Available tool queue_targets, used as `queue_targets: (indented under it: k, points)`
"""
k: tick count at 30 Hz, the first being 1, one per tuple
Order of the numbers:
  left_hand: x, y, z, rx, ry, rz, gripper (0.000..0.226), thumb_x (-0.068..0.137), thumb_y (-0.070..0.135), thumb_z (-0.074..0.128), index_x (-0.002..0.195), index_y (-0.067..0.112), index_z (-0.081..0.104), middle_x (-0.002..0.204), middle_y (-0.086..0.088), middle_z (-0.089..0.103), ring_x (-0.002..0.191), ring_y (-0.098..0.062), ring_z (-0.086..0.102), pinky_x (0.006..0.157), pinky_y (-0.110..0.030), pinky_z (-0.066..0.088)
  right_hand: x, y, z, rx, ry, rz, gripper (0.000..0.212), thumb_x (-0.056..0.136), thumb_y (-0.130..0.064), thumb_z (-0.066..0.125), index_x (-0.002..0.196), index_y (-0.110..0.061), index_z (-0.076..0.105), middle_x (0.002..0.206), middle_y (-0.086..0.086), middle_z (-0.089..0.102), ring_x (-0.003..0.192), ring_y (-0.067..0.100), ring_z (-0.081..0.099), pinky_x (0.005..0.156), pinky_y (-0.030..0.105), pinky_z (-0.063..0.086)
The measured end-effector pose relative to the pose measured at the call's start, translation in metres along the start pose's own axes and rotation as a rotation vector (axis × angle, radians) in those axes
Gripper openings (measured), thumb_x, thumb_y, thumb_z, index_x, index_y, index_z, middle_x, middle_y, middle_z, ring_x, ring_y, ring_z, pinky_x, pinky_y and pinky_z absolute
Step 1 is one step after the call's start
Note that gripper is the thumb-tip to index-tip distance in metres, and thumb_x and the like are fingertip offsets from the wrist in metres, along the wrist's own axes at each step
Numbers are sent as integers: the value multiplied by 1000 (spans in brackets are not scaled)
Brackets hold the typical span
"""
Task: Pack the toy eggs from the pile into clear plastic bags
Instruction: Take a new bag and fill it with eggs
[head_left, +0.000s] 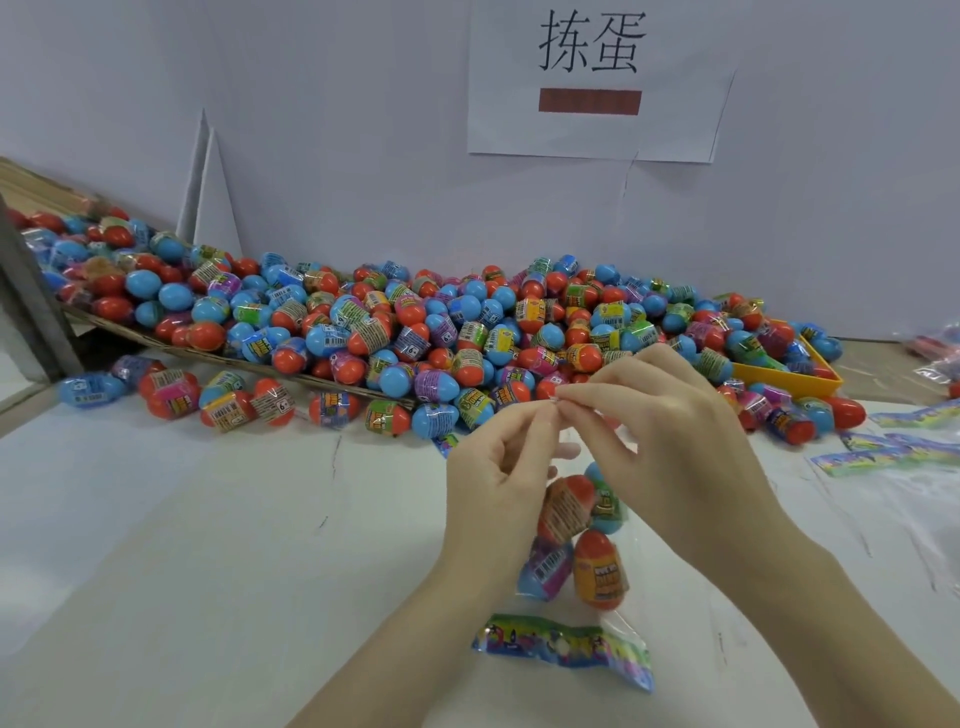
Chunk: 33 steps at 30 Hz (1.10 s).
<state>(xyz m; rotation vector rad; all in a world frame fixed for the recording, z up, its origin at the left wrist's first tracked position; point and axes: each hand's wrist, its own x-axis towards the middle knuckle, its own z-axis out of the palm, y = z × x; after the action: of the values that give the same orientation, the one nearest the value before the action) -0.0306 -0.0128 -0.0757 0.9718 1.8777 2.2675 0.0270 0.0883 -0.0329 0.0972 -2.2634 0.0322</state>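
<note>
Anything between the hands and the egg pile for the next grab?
No separate obstacle, but both are occupied: the left hand and right hand pinch the top edge of the clear bag, which hangs below them with eggs inside. The pile lies just beyond on the table; bare surface lies between.

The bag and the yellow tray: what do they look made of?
Bag: thin clear plastic film, glossy; the eggs show through it and it crinkles. Tray: probably rigid plastic, smooth, evenly yellow, with straight thin walls.
</note>
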Motion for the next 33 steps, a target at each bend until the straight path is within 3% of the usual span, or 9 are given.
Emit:
queue_targets:
  k: [4,8,10,13,17,20,24,28,33]
  points:
    - [-2,-3,0,281,43,224,13,92,34,48,86,35,60,66,22,61,74,-1,63,61,-12,50,4,3,-7,-95,-57,-139,19,79,-14,58,73,-6,73,63,5,67,59,23,59,53,34,52]
    - [-1,-8,0,487,124,470,30,90,20,44,92,4,69,73,6,66,71,-9,58,61,-4,42,10,5,-15,-202,-109,-284,31,84,-17,47,64,-7,69,59,3,64,57,21,58,52,31,52]
    - [0,-10,0,531,148,530,29,89,16,45,91,-1,69,73,-2,69,70,-10,57,61,-2,41,12,6,-16,-223,-122,-335,26,82,-15,54,63,-7,69,59,4,64,56,20,58,52,30,53]
    - [0,-12,-1,517,155,551,28,89,15,46,91,-1,69,71,-3,68,69,-9,57,60,-2,41,13,7,-17,-235,-121,-357,18,79,-11,58,64,-5,68,59,5,63,56,20,58,51,28,51]
    - [-2,-10,-1,479,133,533,30,90,18,45,93,0,68,73,0,67,69,-9,58,60,0,40,11,6,-12,-194,-109,-298,28,87,-14,46,69,-4,66,63,5,62,57,19,56,51,30,52]
    - [-2,-8,-1,449,145,493,31,91,22,43,93,3,68,77,12,62,70,-7,60,58,0,41,6,4,-6,-25,-88,-124,28,87,-18,43,76,-4,64,68,3,62,62,14,52,57,22,46]
    - [-2,-9,0,361,138,380,36,91,32,38,97,10,66,77,19,61,70,-3,63,57,-9,47,-2,9,0,215,-76,22,18,82,-19,58,87,-5,68,78,1,65,72,10,53,64,20,47]
    - [-2,-11,0,381,123,386,36,92,31,38,101,9,65,75,15,62,73,-1,64,57,-15,50,0,12,-3,128,-57,-44,20,76,-17,62,87,-4,72,77,4,68,71,18,60,64,27,49]
    - [-2,-9,-1,443,132,450,33,93,23,38,98,5,65,81,15,62,76,-5,63,50,-15,48,11,13,-12,43,-113,-192,22,83,-19,57,76,-8,74,68,4,68,61,23,60,54,36,54]
